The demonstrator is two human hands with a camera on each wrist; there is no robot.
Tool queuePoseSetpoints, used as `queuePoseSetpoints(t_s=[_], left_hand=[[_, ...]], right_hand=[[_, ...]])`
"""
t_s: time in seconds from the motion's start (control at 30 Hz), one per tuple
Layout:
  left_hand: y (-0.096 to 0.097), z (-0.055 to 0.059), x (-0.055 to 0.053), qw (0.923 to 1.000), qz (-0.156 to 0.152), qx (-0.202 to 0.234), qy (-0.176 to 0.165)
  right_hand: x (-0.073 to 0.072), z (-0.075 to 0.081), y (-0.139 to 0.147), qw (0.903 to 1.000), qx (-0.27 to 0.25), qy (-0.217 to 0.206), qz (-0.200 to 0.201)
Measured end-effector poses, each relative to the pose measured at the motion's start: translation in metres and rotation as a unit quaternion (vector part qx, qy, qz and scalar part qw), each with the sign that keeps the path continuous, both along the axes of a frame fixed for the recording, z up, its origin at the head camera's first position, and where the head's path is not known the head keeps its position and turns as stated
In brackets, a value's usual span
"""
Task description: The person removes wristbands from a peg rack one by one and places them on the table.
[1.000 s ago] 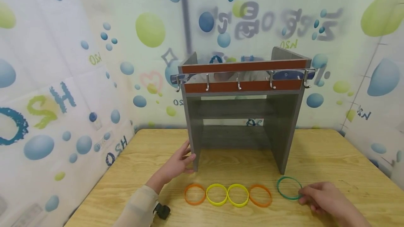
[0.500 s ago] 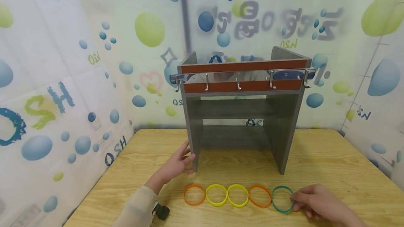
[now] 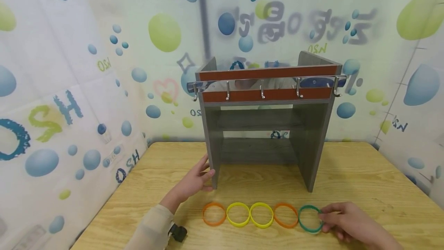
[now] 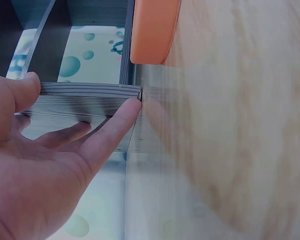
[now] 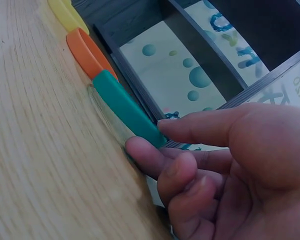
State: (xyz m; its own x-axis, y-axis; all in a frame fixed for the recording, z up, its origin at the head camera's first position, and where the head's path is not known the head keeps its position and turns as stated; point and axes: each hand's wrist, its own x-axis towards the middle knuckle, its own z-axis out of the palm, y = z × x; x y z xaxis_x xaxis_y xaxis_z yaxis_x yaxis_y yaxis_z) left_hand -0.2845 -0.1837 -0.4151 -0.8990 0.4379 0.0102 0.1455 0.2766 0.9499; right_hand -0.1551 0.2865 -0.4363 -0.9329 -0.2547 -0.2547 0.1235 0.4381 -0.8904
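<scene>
My right hand (image 3: 348, 219) pinches the near right edge of a green wristband (image 3: 301, 219) between thumb and index finger. Its left side meets an orange wristband (image 3: 295, 223) in the right wrist view; whether all of its rim touches the table I cannot tell. My left hand (image 3: 194, 180) rests against the left side panel of a grey shelf rack (image 3: 312, 157). In the left wrist view, the thumb lies at the panel's front edge and the extended fingers lie along its outer face.
Two yellow wristbands (image 3: 237, 225) and another orange wristband (image 3: 214, 224) continue the row leftward on the wooden table (image 3: 138, 188). Across the rack's top front runs a metal rail with several hooks (image 3: 262, 90). A patterned curtain (image 3: 166, 68) hangs behind.
My right hand has brought the green wristband left and toward me, from apart to the right end of the row. In the last half second it barely shifts. The left hand stays put.
</scene>
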Motion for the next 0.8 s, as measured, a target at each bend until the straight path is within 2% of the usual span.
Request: queuePoseSetpoints(t_s=[0.43, 0.8], left_hand=[[-0.0034, -0.0012, -0.0004, 1.0000, 0.000, 0.002, -0.002], [-0.0032, 0.0007, 0.0018, 1.0000, 0.000, 0.005, 0.001]], right_hand=[[0.0011, 0.0033, -0.0028, 0.9990, 0.027, 0.010, -0.034], [-0.0013, 0.0072, -0.0015, 0.9990, 0.028, 0.003, -0.035]])
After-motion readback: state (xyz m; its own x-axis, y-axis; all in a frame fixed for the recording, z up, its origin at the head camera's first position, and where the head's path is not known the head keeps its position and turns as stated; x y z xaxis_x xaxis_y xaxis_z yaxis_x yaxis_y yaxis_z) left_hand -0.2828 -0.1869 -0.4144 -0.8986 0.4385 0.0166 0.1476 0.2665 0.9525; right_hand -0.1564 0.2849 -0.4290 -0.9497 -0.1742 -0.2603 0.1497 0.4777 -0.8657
